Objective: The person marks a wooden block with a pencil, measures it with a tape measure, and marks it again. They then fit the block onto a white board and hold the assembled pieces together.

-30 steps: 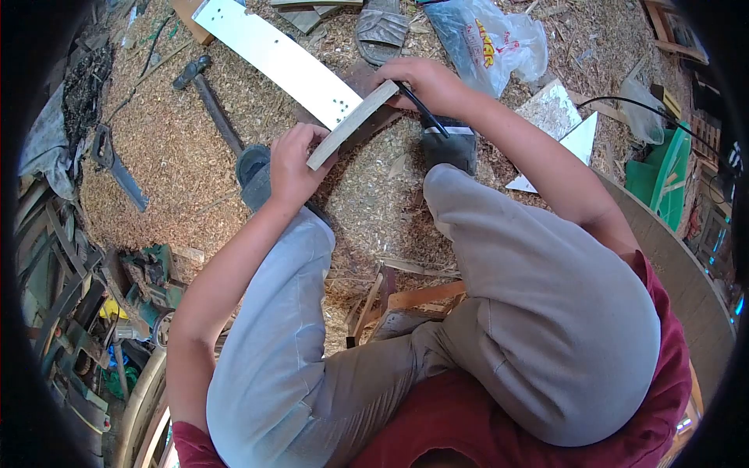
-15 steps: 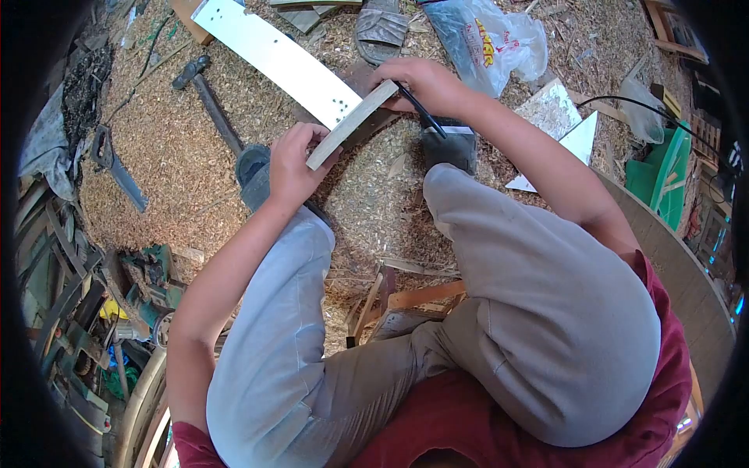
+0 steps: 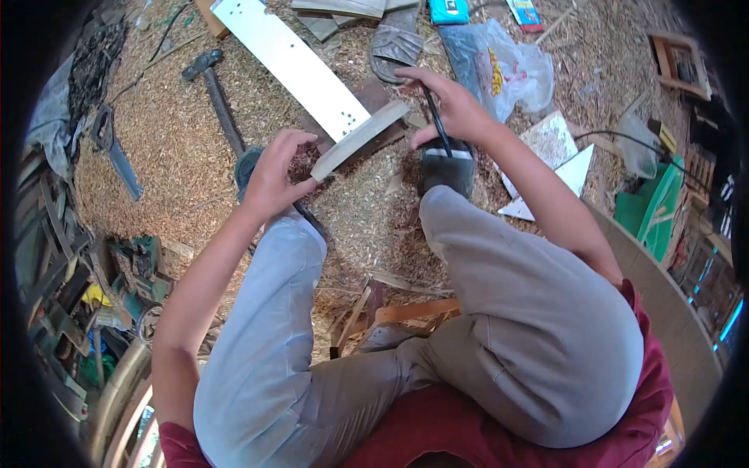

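A short, slightly curved wooden strip (image 3: 360,140) stands at the near end of a long white panel (image 3: 300,66) dotted with small dark holes. My left hand (image 3: 275,173) is open at the strip's left end, with the thumb right by it and the fingers spread. My right hand (image 3: 456,109) sits off the strip's right end, thumb and forefinger apart. A slim black pen-like stick (image 3: 437,121) is tucked in that hand and points down toward my right foot. Part of a dark brown flat piece (image 3: 384,140) shows under the strip.
Wood shavings cover the ground. A hammer (image 3: 218,105) and a handsaw (image 3: 117,160) lie to the left. Beyond my right hand are a plastic bag (image 3: 511,70) and a turquoise object (image 3: 449,11). White offcuts (image 3: 573,175) and a green piece (image 3: 655,207) lie to the right.
Both hands have let go of the wooden strip and drawn apart from its ends. The strip now rests by the white panel. The black stick stays in my right hand.
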{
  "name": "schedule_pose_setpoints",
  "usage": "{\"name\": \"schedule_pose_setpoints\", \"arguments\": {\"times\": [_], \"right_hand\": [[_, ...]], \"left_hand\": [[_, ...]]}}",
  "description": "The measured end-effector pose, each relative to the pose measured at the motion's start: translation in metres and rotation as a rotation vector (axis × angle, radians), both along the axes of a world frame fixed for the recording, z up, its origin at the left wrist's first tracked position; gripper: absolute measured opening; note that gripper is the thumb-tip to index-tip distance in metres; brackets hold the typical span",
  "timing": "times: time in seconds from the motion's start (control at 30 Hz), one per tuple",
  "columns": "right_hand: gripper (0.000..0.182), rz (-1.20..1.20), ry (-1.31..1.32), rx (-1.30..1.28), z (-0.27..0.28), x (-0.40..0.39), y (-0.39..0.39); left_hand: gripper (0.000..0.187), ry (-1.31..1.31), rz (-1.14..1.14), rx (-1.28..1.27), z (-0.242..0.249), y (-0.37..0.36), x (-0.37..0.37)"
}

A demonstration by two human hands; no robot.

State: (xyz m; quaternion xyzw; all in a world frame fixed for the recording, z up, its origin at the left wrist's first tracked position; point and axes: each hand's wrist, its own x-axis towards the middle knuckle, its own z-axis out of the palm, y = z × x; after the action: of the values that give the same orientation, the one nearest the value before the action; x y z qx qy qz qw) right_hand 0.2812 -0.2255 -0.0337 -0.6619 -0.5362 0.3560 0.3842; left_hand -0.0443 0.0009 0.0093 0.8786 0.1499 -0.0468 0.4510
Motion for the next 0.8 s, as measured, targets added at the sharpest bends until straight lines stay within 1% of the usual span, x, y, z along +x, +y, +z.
{"name": "schedule_pose_setpoints", "arguments": {"times": [0.03, 0.13, 0.17, 0.23, 0.27, 0.3, 0.33, 0.4, 0.43, 0.57, 0.67, 0.7, 0.8], "right_hand": [[0.12, -0.014, -0.03, 0.018, -0.002, 0.003, -0.005], [0.118, -0.05, -0.059, -0.038, -0.012, 0.013, -0.015], [0.106, -0.075, -0.009, -0.027, -0.021, 0.015, -0.018], [0.095, -0.081, -0.107, -0.123, -0.02, 0.019, -0.019], [0.09, -0.086, -0.158, -0.167, -0.019, 0.02, -0.018], [0.067, -0.091, -0.179, -0.263, -0.015, 0.02, -0.016], [0.064, -0.105, -0.15, -0.29, -0.013, 0.021, -0.015], [0.058, -0.129, -0.092, -0.348, -0.014, 0.021, -0.012], [0.054, -0.14, -0.131, -0.28, -0.016, 0.018, -0.008], [0.054, -0.078, -0.179, -0.204, -0.016, 0.019, 0.002], [0.054, -0.12, -0.133, -0.211, -0.017, 0.019, 0.004], [0.055, -0.118, -0.122, -0.25, -0.015, 0.021, 0.006], [0.056, -0.137, -0.122, -0.192, -0.01, 0.02, 0.011]], "left_hand": [[0.07, 0.018, 0.006, -0.022, 0.002, 0.002, -0.001], [0.063, -0.063, -0.029, -0.026, 0.007, 0.011, 0.001], [0.061, -0.047, -0.05, -0.008, 0.006, 0.015, 0.002], [0.058, -0.012, -0.093, 0.026, 0.003, 0.023, 0.001], [0.056, -0.021, -0.078, 0.037, 0.003, 0.025, 0.0], [0.055, -0.031, -0.063, 0.05, 0.002, 0.026, 0.0], [0.053, -0.041, -0.048, 0.063, 0.003, 0.026, 0.0], [0.05, 0.073, 0.007, -0.007, 0.005, 0.026, 0.001], [0.048, 0.128, 0.034, -0.043, 0.006, 0.027, 0.001], [0.036, 0.022, 0.089, -0.125, -0.006, 0.027, -0.001], [0.035, 0.01, 0.109, -0.192, -0.011, 0.024, 0.001], [0.027, 0.006, 0.117, -0.209, -0.009, 0.023, 0.002], [0.021, -0.002, 0.205, -0.296, -0.009, 0.016, 0.008]]}}
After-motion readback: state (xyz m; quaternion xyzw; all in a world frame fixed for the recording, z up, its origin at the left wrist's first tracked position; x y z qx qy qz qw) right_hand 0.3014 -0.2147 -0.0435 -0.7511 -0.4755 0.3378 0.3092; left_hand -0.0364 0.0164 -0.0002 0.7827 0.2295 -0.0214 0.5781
